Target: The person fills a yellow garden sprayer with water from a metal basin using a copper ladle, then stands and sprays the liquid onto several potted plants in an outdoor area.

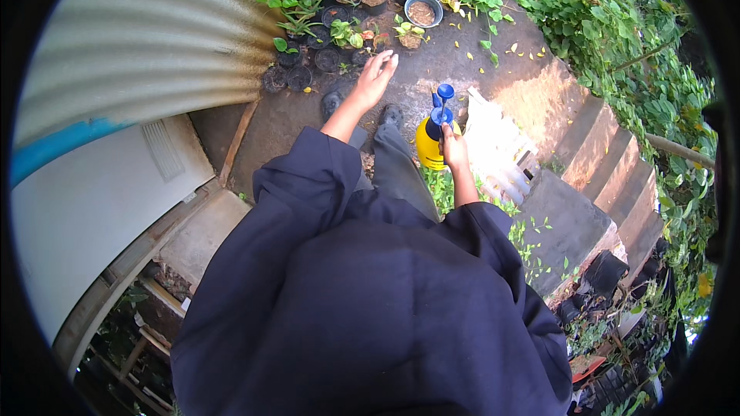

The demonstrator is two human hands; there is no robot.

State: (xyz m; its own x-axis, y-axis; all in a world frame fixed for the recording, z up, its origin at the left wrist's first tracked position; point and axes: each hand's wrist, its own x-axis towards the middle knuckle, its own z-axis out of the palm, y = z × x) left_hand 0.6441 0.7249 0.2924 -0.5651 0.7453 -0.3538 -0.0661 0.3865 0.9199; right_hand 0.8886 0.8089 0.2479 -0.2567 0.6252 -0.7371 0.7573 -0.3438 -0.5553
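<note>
My right hand (454, 150) grips a yellow pump pressure sprayer (428, 147) by the neck just below its blue top. The blue pump knob stands raised above the cap, and a blue nozzle points out beside it. My left hand (373, 84) is stretched forward over the ground with nothing in it, fingers slightly apart. In the picture it lies closest to several small potted plants, among them a pot with yellow-green leaves (410, 39). Dark plastic pots (327, 59) of soil stand to its left. Whether the hand touches any leaf I cannot tell.
A corrugated metal sheet (173, 29) walls the left side. Concrete steps (598, 150) descend at the right beside dense green vines (624, 29). A white sheet-like object (491, 133) lies right of the sprayer. A wider grey pot (425, 10) stands at the back.
</note>
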